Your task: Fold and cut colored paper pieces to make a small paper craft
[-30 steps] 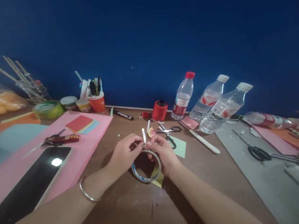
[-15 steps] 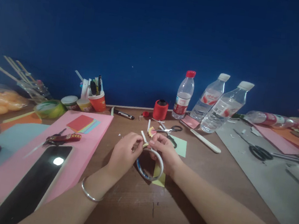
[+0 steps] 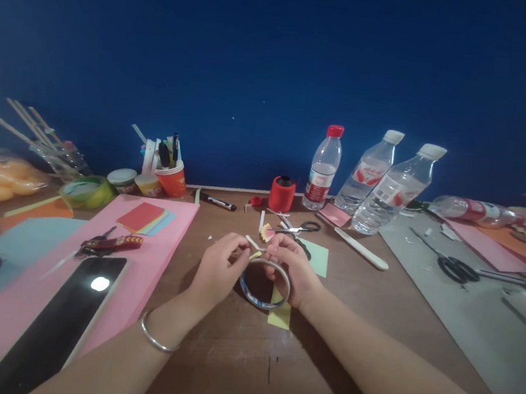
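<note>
A tape roll, a thin ring with blue printing inside, hangs tilted between my hands just above the table. My right hand grips its far right part, thumb and fingers closed. My left hand, with a silver bangle at the wrist, is pinched beside a small yellow piece at the tape's upper edge; the fingers hide exactly what they hold. A white strip shows just beyond the fingertips. Below the ring lies a yellow paper. Behind my right hand are scissors and a pale green paper.
Red thread spool, upright bottle and two tilted bottles stand at the back. A phone lies on pink paper at left. Other scissors rest on the grey sheet at right. A pen cup stands back left.
The tape roll has tilted flatter and its lower edge has risen slightly. The white strip near the fingertips lies at a lower angle. Both hands stay nearly in place.
</note>
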`<state>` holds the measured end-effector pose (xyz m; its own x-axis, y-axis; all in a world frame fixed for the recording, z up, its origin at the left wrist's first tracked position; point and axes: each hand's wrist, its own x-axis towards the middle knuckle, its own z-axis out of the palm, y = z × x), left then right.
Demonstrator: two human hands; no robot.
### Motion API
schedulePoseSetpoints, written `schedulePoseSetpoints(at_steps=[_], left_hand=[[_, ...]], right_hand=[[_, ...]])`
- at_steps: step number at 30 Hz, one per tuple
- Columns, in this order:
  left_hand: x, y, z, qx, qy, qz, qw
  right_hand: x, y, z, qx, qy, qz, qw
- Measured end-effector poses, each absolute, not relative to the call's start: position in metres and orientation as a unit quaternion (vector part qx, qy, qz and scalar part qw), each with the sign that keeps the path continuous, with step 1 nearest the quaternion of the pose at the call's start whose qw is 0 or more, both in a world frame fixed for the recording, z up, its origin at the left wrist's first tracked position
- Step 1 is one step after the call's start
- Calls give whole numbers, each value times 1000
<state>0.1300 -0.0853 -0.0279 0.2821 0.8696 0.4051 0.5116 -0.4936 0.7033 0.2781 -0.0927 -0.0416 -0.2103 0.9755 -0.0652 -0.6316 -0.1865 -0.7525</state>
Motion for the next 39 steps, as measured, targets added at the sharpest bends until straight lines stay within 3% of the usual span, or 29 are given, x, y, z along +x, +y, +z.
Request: schedulePoseSetpoints(at_steps=[4, 14, 25, 39], left_hand=[[129, -83, -29, 731, 420, 417, 340], [128, -75, -35, 656, 458, 424, 425], [128, -74, -38, 656, 475, 402, 427], [130, -76, -37, 671, 501, 387, 386]], right_hand=[[276, -93, -41, -329, -310, 712, 538], [271, -97, -40, -366, -350, 688, 520], [268, -96, -45, -463, -450, 567, 512], [269, -92, -49, -464, -451, 576, 500]])
